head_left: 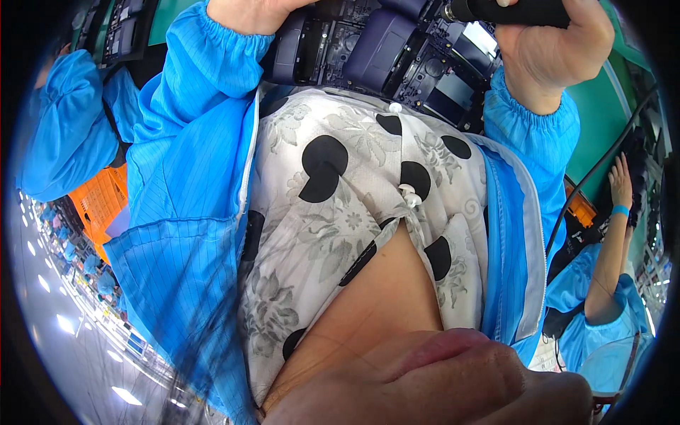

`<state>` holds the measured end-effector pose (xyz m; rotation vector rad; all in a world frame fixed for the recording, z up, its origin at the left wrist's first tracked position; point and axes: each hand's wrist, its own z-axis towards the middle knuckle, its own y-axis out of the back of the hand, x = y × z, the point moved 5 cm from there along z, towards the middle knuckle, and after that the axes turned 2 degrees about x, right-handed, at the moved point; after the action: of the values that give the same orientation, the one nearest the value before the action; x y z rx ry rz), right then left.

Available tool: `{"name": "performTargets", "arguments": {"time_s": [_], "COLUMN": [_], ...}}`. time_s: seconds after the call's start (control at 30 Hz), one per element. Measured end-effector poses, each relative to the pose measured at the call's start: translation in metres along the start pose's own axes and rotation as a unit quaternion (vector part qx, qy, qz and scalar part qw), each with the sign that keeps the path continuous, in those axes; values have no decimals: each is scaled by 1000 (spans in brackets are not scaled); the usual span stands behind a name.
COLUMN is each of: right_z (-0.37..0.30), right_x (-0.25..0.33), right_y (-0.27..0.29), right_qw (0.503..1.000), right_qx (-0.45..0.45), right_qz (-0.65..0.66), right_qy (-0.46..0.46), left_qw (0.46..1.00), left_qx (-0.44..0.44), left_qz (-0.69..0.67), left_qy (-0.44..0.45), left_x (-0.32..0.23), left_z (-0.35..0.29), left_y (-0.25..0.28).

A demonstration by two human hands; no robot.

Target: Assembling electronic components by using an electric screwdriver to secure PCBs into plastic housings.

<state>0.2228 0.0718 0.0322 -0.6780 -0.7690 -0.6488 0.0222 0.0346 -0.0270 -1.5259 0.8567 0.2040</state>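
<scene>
My right hand is closed round a black cylindrical tool with a metal collar at its left end; it looks like an electric screwdriver. The tool's tip and upper side are partly cut off by the top edge. My left hand shows only its wrist and heel at the top; its fingers lie out of the picture. Between my hands, close to my body, several dark purple-black plastic housings lie side by side, with circuit boards and small screws showing among them.
A green work surface lies beyond my right wrist, with a black cable running down past it. A co-worker's blue sleeve and an orange crate are at left. Another person's hand is at right.
</scene>
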Motion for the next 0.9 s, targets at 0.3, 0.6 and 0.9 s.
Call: {"name": "performTargets", "arguments": {"time_s": [0.3,0.6,0.9], "right_z": [0,3,35], "right_x": [-22,-26,39], "right_y": [-2,-12,-1], "right_qw": [998,988,998], "right_qx": [53,85,49], "right_qz": [31,106,19], "right_qy": [-28,-67,-17], "left_qw": [995,998,997], "left_qx": [-93,-19,-45], "left_qz": [2,-57,-47], "left_qy": [-48,11,34], "left_x": [-3,7,16], "left_z": [-11,-9,-20], "left_y": [14,7,0]}}
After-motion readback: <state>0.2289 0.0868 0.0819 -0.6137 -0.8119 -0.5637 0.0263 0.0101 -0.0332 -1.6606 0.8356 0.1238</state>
